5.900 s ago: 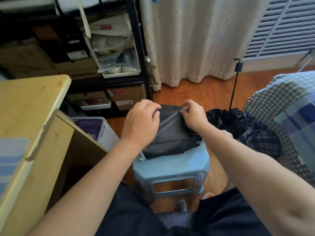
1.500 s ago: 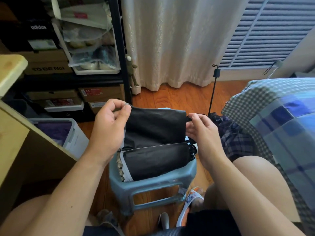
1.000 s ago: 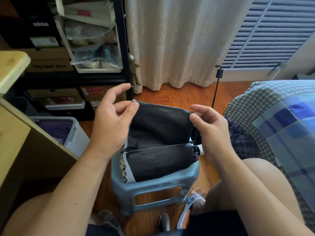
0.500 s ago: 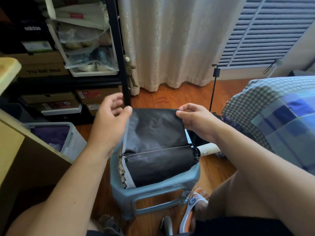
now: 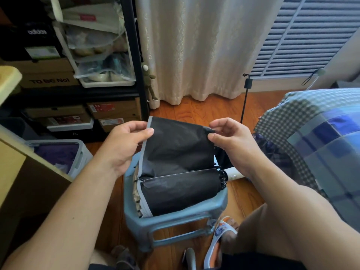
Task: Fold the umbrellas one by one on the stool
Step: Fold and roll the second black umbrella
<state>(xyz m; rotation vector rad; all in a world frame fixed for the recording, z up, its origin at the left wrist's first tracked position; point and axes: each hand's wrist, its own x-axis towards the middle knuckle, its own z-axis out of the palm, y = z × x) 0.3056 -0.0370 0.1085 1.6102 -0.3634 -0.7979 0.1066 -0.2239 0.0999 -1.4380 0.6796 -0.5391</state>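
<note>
You're holding up one loose panel of the black fabric folding umbrella w/ grey edge trim (image 5: 181,168). Its body is lying across the light-blue plastic stool (image 5: 175,217).

Long axis: running roughly L–R across the stool top, slightly tilted. The rib tips are bunching at the left end, the white handle (image 5: 232,175) is sticking out past the stool's right edge.

Left hand (image 5: 124,145): thumb and curled fingers are pinching the panel's top-left corner, on the grey trim. Right hand (image 5: 231,141): thumb and forefinger are pinching the top-right corner, other fingers loosely bent. Both are gripping cloth only, not the shaft.

Key relation: the raised panel is standing up and away from you, hinging on a rib line along the far side of the bundle. So the bundle is lying below and toward you from both sets of fingertips. The hands are sitting at near-equal height, one per corner, neither clearly closer. The right one is nearer the handle end.

Judgement: you're squaring this flap before laying it down over the bundle, toward yourself, keeping the top edge parallel to the long axis. Uneven pull could skew the pleat.

A dark plaid umbrella (image 5: 272,152) is waiting on the floor to the right, partly hidden behind your right arm. So task approx. mid-way at best.
</note>
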